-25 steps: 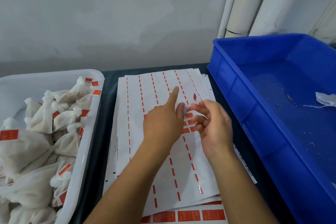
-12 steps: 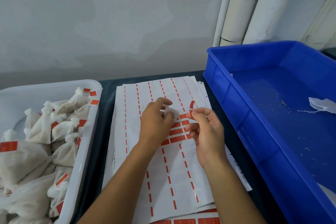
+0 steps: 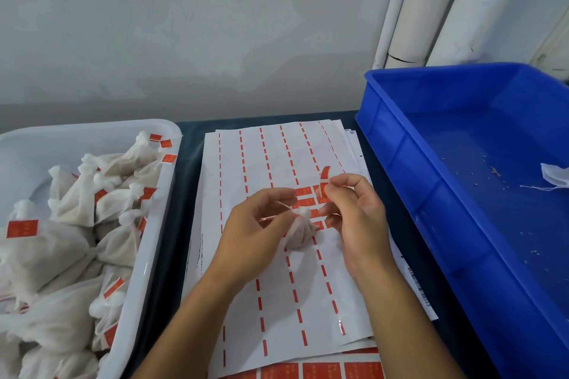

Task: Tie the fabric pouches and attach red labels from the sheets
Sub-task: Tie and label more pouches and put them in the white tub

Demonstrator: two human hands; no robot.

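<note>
A small pouch [image 3: 300, 232] of thin, gauzy white fabric, gathered to a bunched neck and rounded below, sits on the label sheet [image 3: 277, 286] between the two hands. The left hand [image 3: 255, 234], just left of the pouch, pinches the pouch's thin string [image 3: 284, 208] between curled thumb and fingers, and the string runs taut to the pouch's neck. The right hand [image 3: 354, 218], just right of the pouch, pinches a small red label [image 3: 324, 178] between thumb and forefinger; the label is a glossy rectangle, curling upward above the pouch. The sheet is smooth white backing paper, crossed by rows of short red dashes, with a few whole red labels left just behind the pouch, and it lies on a stack of similar sheets over a dark tabletop [image 3: 191, 144]. Left of the sheet stands a white plastic tub [image 3: 147, 255] with rounded corners, heaped with soft, wrinkled tied pouches [image 3: 70, 224] that carry red labels. Right of the sheet stands a blue hard-plastic crate [image 3: 400, 163], ribbed along its wall, its floor scattered with crumbs and holding a scrap of white fabric [image 3: 555, 175] with a loose thread.
</note>
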